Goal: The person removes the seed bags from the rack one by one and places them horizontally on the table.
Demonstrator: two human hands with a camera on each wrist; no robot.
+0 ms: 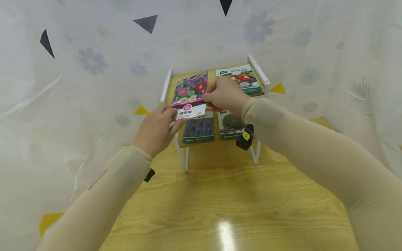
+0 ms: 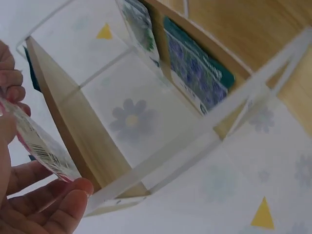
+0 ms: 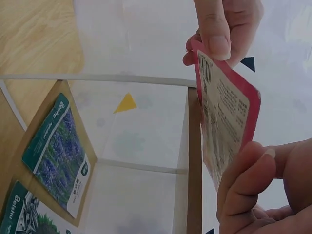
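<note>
Both hands hold a flower seed packet (image 1: 191, 89) over the left half of a small rack's upper shelf. Its front shows pink, red and purple blooms above a white label. The left hand (image 1: 155, 130) pinches the packet's lower left corner. At the opposite edge, the right hand (image 1: 228, 94) pinches it between thumb and fingers. The right wrist view shows the packet's back (image 3: 222, 105), with a barcode, small print and a pink border. Beside the right hand, a second seed packet (image 1: 250, 82) with red and orange flowers lies on the upper shelf.
The two-tier rack has white metal legs (image 1: 185, 160) and wooden shelves. Its lower shelf carries a lavender-coloured flower packet (image 1: 198, 130) and a green plant packet (image 1: 230, 122), partly covered by the right arm. A wooden table (image 1: 179, 207) lies beneath; a patterned white curtain (image 1: 186, 35) hangs behind.
</note>
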